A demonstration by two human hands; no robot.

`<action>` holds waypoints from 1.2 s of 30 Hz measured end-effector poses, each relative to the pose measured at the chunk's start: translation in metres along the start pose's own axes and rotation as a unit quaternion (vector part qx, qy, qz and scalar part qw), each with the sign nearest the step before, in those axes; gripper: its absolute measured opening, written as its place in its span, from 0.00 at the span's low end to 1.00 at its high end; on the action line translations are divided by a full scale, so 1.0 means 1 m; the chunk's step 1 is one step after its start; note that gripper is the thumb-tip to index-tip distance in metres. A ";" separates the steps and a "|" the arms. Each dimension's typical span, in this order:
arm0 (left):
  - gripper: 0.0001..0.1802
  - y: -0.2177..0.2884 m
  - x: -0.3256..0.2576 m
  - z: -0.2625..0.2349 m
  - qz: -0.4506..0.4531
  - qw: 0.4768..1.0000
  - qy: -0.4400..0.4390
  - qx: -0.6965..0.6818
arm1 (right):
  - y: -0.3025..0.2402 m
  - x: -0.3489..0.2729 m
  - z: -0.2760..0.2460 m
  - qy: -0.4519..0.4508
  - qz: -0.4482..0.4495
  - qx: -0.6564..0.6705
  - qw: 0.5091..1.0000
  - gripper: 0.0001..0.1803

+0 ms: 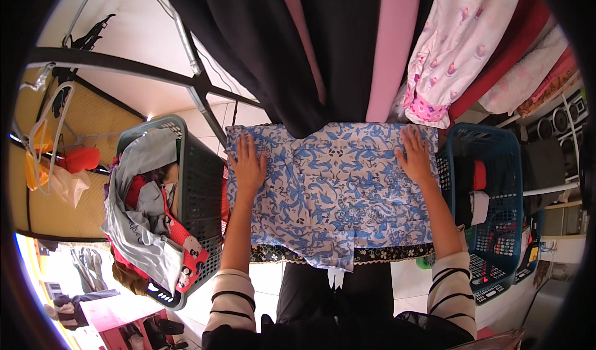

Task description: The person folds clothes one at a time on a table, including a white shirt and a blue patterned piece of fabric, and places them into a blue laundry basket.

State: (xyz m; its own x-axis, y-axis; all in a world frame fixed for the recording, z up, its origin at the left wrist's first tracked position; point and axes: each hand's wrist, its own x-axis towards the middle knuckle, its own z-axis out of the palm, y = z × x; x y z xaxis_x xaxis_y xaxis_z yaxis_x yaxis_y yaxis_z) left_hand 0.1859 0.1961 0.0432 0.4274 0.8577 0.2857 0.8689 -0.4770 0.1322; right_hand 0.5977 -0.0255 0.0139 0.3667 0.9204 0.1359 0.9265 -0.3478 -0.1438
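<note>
A white garment or cloth with a blue leafy print (338, 188) lies spread in front of me, its near edge uneven and hanging lower in the middle. Under it, a black floral cloth (394, 252) with a pale scalloped edge shows along the near side. My left hand (249, 169) rests flat on the left part of the blue print, fingers stretched out. On the far right part, my right hand (416, 159) presses flat with its fingers apart. Neither hand holds anything. What supports the cloths is hidden beneath them.
A dark green basket (202, 188) heaped with clothes stands at left. On the right is a blue basket (484, 133) with a few garments inside. Black and pink clothes (347, 46) and a printed white sleeve (462, 46) hang over the far edge. A metal frame (118, 61) stands far left.
</note>
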 end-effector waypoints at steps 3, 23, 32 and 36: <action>0.29 -0.039 -0.022 0.017 -0.012 0.989 -0.145 0.031 | -0.004 -0.007 0.007 -0.084 0.033 -0.012 0.996 0.36; 0.21 -0.122 -0.246 0.002 -0.431 0.755 0.033 -0.492 | -0.082 -0.204 -0.043 -0.134 -0.138 0.114 0.975 0.39; 0.14 -0.112 -0.236 0.000 -0.401 0.637 -0.050 -0.656 | -0.075 -0.221 -0.048 -0.107 -0.147 0.069 0.981 0.40; 0.16 -0.135 -0.243 0.024 -0.402 0.636 -0.082 -0.654 | -0.086 -0.233 -0.045 -0.091 -0.165 0.021 0.982 0.43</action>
State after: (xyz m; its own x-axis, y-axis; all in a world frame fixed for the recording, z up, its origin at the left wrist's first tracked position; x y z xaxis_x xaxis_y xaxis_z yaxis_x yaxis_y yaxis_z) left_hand -0.0291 0.0567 -0.0673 0.0903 0.8822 -0.4621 -0.0820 0.4690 0.8794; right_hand 0.4361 -0.2181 0.0382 0.0227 0.9997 0.0042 0.9864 -0.0217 -0.1630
